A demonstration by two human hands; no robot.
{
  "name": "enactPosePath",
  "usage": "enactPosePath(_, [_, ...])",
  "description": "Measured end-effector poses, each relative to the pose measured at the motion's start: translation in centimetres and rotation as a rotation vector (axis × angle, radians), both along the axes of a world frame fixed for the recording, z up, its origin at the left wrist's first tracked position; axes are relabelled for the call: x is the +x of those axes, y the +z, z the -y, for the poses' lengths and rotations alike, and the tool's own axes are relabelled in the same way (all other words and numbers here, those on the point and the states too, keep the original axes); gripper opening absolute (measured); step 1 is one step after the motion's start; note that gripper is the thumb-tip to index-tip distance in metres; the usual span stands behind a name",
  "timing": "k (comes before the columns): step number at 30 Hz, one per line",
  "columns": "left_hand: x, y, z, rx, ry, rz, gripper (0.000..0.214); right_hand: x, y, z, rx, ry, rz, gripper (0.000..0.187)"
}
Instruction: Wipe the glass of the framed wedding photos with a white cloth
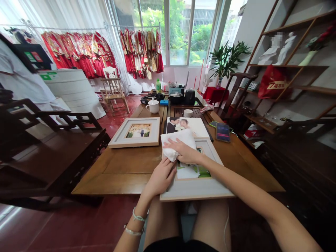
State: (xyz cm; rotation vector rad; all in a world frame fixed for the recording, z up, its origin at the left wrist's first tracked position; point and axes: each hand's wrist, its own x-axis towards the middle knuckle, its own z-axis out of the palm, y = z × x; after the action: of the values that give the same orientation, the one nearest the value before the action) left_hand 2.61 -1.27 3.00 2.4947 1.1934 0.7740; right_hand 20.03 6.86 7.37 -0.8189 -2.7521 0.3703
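A large white-framed photo [207, 185] lies flat at the near edge of the wooden table [126, 171], partly over my lap. My right hand [185, 151] presses a white cloth [178, 141] down on the frame's glass, fingers stretched flat. My left hand [161, 176] rests on the frame's left border, fingers together and laid flat on it, steadying it. A second framed photo [136, 132] lies to the left. An unframed photo print [194, 125] lies just behind the cloth.
A phone [223, 132] lies to the right. A white teapot [153, 105], cup [188, 113], kettle [190, 96] and tea tray stand at the far end. Dark wooden chairs [52, 140] flank the table. Red garments [78, 52] hang on racks. Shelves [288, 70] line the right wall.
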Motion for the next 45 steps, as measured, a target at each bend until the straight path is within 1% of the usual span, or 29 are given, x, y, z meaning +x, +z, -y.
enactPosePath(2, [0.0,0.1,0.0,-0.012,-0.005,0.010,0.033,0.4,-0.2,0.3,0.015,0.013,0.057,0.084])
enactPosePath(4, [0.0,0.0,0.0,-0.022,-0.002,0.026,0.035,1.6,-0.2,1.0,0.050,-0.042,0.136,0.085])
enactPosePath(7, [-0.1,-0.4,-0.1,-0.031,0.003,0.048,0.042,4.7,-0.1,2.2,0.155,-0.181,0.236,0.083])
enactPosePath(10, [-0.1,-0.7,-0.1,-0.041,-0.001,0.061,0.043,7.9,-0.3,3.1,0.263,-0.351,0.261,0.076])
enactPosePath(12, [-0.1,-0.7,-0.1,-0.047,0.002,0.064,0.043,9.5,-0.6,3.4,0.276,-0.427,0.243,0.072])
enactPosePath(15, [-0.2,-0.7,-0.1,-0.047,0.007,0.067,0.044,10.4,-0.9,3.6,0.246,-0.457,0.226,0.074])
enactPosePath(17, [-0.2,-0.6,-0.1,-0.049,0.010,0.065,0.044,10.1,-0.6,4.0,0.212,-0.440,0.260,0.076])
enactPosePath(19, [-0.1,-0.5,-0.1,-0.056,0.012,0.057,0.044,9.6,0.1,5.2,0.147,-0.400,0.309,0.078])
enactPosePath(21, [-0.1,-0.5,-0.1,-0.062,0.012,0.052,0.043,9.3,1.2,7.2,0.050,-0.337,0.330,0.078])
enactPosePath(24, [-0.1,-0.6,-0.1,-0.061,0.021,0.074,0.044,8.9,3.0,11.0,-0.092,-0.158,0.286,0.070])
enactPosePath(26, [0.0,-0.7,-0.1,-0.058,0.026,0.093,0.045,8.7,3.7,13.2,-0.122,-0.043,0.233,0.063])
enactPosePath(28, [0.0,-0.8,-0.1,-0.059,0.023,0.100,0.045,8.6,3.6,14.2,-0.097,0.001,0.202,0.058])
enactPosePath(30, [-0.1,-0.7,-0.1,-0.063,0.017,0.091,0.045,8.6,2.9,13.7,-0.037,-0.025,0.210,0.054])
enactPosePath(32, [-0.1,-0.7,-0.1,-0.066,0.013,0.080,0.045,8.8,1.8,11.8,0.039,-0.092,0.258,0.055])
enactPosePath(35, [-0.2,-0.6,-0.1,-0.069,0.014,0.079,0.045,9.1,0.6,7.7,0.148,-0.311,0.348,0.070])
enactPosePath(37, [-0.2,-0.6,-0.1,-0.071,0.017,0.079,0.045,9.0,0.4,5.0,0.205,-0.457,0.367,0.078])
enactPosePath(38, [-0.2,-0.6,-0.2,-0.072,0.018,0.076,0.045,8.9,0.5,4.0,0.225,-0.500,0.357,0.079])
enactPosePath(40, [-0.2,-0.6,-0.2,-0.076,0.020,0.063,0.046,8.6,0.7,2.5,0.233,-0.523,0.327,0.078])
enactPosePath(42, [-0.2,-0.6,-0.2,-0.078,0.021,0.053,0.046,8.4,0.7,2.2,0.209,-0.513,0.306,0.076])
enactPosePath(43, [-0.2,-0.6,-0.2,-0.078,0.022,0.050,0.046,8.5,0.6,2.5,0.187,-0.499,0.294,0.075])
enactPosePath(45, [-0.1,-0.6,-0.2,-0.076,0.024,0.051,0.045,8.8,0.5,4.0,0.124,-0.440,0.266,0.075])
